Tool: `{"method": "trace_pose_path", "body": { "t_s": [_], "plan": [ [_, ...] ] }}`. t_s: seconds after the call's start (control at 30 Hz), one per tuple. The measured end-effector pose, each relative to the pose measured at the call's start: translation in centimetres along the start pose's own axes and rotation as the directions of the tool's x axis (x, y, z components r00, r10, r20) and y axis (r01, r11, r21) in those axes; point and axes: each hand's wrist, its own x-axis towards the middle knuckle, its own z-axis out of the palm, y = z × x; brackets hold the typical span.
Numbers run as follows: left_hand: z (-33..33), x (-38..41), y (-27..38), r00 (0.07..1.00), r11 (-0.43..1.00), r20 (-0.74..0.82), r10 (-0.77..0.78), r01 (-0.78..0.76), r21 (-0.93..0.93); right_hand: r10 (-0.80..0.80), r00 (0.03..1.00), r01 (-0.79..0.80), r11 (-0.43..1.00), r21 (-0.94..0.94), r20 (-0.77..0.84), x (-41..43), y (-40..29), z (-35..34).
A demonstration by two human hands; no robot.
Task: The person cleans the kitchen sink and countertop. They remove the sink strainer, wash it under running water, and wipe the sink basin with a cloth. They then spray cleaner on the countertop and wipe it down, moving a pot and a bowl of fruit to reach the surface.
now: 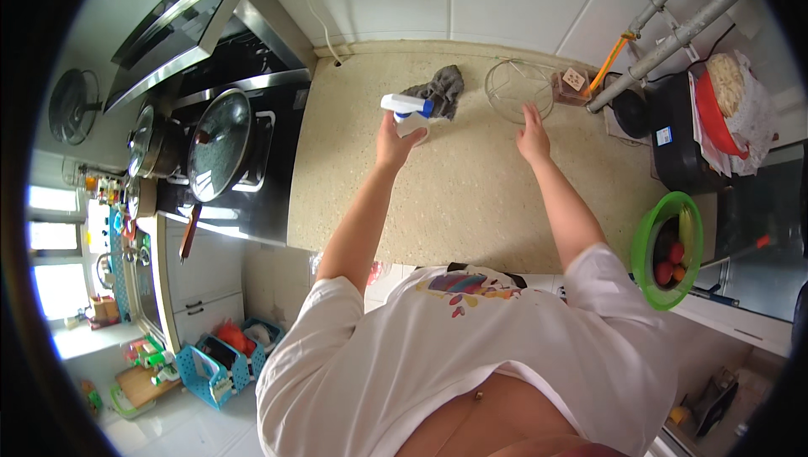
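My left hand [396, 146] grips a white spray bottle [411, 124] with a white and blue trigger head, above the stone-patterned countertop [454, 198]. Just behind the bottle lies a crumpled grey cloth [445, 92]. My right hand [534, 136] holds nothing, with its fingers stretched toward the wall. Its fingertips overlap the near rim of a round wire rack [519, 83] with a star-shaped middle; whether they touch it I cannot tell.
A lidded pan [219, 144] sits on the black gas hob [273, 204] at left. Right of the rack stand a clear plastic box [570, 92] and metal pipes [669, 34]. A green basket [642, 249] with fruit and a red bowl [716, 116] are at right.
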Motion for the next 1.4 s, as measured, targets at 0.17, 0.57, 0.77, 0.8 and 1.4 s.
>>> {"method": "trace_pose_path", "body": {
  "t_s": [0.17, 0.57, 0.77, 0.8, 1.4],
  "plan": [
    [-1.8, -0.5, -0.3, 0.994, 0.996, -0.059, -0.092, 0.091, -0.020, 0.263, 0.953, -0.274, 0.960, 0.060, 0.151, 1.0, 1.0, 1.3],
    [-15.0, -5.1, -3.3, 0.968, 0.998, -0.245, 0.052, -0.040, 0.053, 0.120, 0.993, -0.116, 0.934, -0.338, -0.007, -23.2, 5.5, -12.4],
    [-15.1, -4.8, -3.9, 0.956, 0.996, -0.292, -0.004, -0.022, -0.086, 0.093, 0.967, -0.167, 0.933, -0.317, -0.236, -18.3, 4.0, -14.0],
    [-15.1, -4.8, -4.0, 0.960, 0.996, -0.279, -0.028, 0.004, -0.086, 0.044, 0.967, -0.126, 0.938, -0.323, -0.251, -15.1, 4.1, -13.5],
    [-17.5, -9.1, -5.1, 0.867, 0.884, -0.480, -0.136, 0.325, 0.337, 0.498, 0.780, -0.508, 0.857, 0.080, -0.380, 10.4, 8.2, -3.7]
  ]
}}
